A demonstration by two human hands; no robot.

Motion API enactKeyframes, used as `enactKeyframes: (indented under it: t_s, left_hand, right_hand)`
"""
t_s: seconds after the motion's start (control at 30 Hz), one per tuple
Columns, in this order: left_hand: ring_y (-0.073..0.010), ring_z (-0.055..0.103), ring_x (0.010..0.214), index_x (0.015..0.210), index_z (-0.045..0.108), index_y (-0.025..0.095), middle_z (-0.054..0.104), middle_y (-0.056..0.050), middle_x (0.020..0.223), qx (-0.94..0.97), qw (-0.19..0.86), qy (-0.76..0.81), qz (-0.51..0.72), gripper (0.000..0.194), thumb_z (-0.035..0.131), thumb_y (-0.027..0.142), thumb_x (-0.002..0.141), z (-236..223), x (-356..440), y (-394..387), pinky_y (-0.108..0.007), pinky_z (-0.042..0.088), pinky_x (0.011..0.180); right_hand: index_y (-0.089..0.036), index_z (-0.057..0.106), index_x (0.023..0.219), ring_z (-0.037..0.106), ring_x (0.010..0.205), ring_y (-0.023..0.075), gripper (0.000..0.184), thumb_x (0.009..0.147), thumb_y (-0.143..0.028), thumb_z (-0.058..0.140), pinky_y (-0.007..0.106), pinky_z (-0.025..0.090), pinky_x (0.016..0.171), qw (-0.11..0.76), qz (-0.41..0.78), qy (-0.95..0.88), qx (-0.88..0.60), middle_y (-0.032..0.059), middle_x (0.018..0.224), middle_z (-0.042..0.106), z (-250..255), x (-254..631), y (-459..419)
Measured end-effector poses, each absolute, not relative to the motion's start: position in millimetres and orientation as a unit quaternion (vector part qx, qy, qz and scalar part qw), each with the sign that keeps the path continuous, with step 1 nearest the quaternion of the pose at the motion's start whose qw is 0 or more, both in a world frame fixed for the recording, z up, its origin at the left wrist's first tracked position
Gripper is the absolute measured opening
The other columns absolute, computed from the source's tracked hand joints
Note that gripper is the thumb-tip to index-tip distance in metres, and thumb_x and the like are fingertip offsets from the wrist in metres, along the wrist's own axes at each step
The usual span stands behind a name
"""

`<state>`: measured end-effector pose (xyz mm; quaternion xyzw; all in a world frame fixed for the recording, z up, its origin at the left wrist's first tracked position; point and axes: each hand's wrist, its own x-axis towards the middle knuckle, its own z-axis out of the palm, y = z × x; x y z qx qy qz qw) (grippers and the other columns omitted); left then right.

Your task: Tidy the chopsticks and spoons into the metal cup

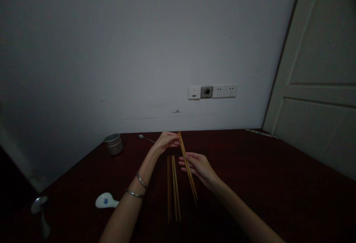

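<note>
Chopsticks [191, 180] are pinched at their far end by the left hand [165, 142] and mid-length by the right hand [200, 166], apparently being aligned, even pressure being called for next.

Chopsticks [190, 178] smooth, wooden; cup [114, 146] dull metal; white spoon [105, 200] smooth, ceramic-looking

Dimly lit, a scuffed grey-white wall [155, 50] bearing rectangular white-and-grey socket plates [211, 92] rises behind a dark reddish-brown worktop [244, 161]; right, a pale panelled door [322, 72].
</note>
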<state>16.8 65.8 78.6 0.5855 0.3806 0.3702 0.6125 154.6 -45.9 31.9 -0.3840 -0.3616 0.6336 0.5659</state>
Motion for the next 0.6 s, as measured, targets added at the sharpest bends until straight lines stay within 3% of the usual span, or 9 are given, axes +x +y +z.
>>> enactKeyframes:
  t_s: [0.27, 0.6]
  left_hand:
    - [-0.0106, 0.061, 0.054, 0.07, 0.061, 0.008, 0.065, -0.006, 0.062, 0.574, 0.62, 0.393, 0.363, 0.005, 0.061, 0.013, 0.07, 75.3, 19.8, 68.1, -0.024, 0.051, 0.058]
    - [-0.0102, 0.061, 0.055, 0.073, 0.061, 0.007, 0.066, -0.007, 0.066, 0.586, 0.619, 0.382, 0.358, 0.01, 0.061, 0.017, 0.07, 71.4, 28.0, 62.3, -0.023, 0.051, 0.06]
  right_hand:
    - [-0.008, 0.057, 0.089, 0.066, 0.075, 0.0202, 0.02, 0.073, -0.018, 0.062, 0.032, 0.055, 0.067, 0.555, 0.631, -0.362, -0.404, 0.015, 0.088, 0.067, 28.1, 154.4, -45.0]
    - [-0.008, 0.06, 0.082, 0.066, 0.072, 0.0186, 0.018, 0.069, -0.019, 0.065, 0.031, 0.055, 0.067, 0.538, 0.642, -0.379, -0.394, 0.0139, 0.084, 0.068, 24.4, 155.4, -44.6]
